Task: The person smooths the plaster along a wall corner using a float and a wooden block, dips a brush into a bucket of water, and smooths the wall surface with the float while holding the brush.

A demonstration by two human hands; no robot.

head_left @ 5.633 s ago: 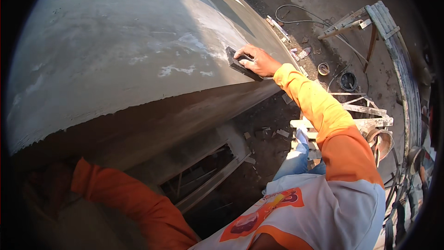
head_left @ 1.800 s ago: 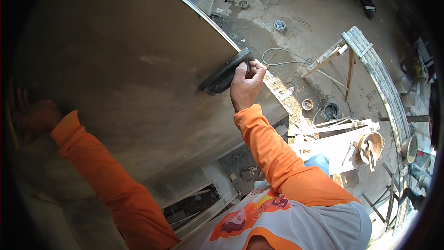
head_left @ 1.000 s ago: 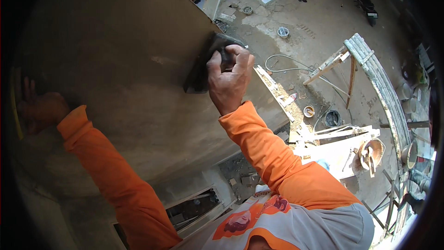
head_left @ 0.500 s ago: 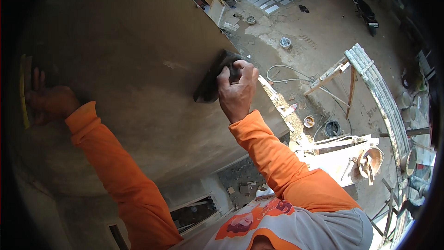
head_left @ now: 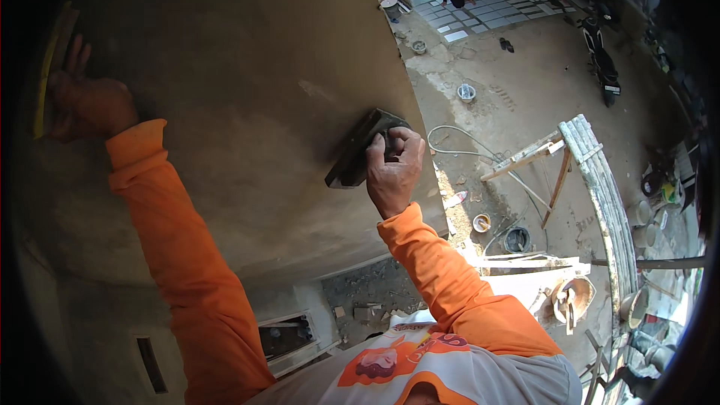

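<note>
Here along the brown plastered wall [head_left: 225,97], a black rectangular float [head_left: 349,159] sits near the edge, clasped by the right hand [head_left: 394,178], the left hand [head_left: 96,105] meeting a long yellow-edged strip [head_left: 49,79], grip too dim to tell, a round brown basin [head_left: 587,301] beyond.

A pale grey-white shirt [head_left: 510,375] shows toward six o'clock, with an orange neckband [head_left: 451,385] and a colourful chest print [head_left: 400,358]. The left sleeve [head_left: 202,262], at eight o'clock, and right sleeve [head_left: 457,277], near five, are long, creased, plain orange.
</note>
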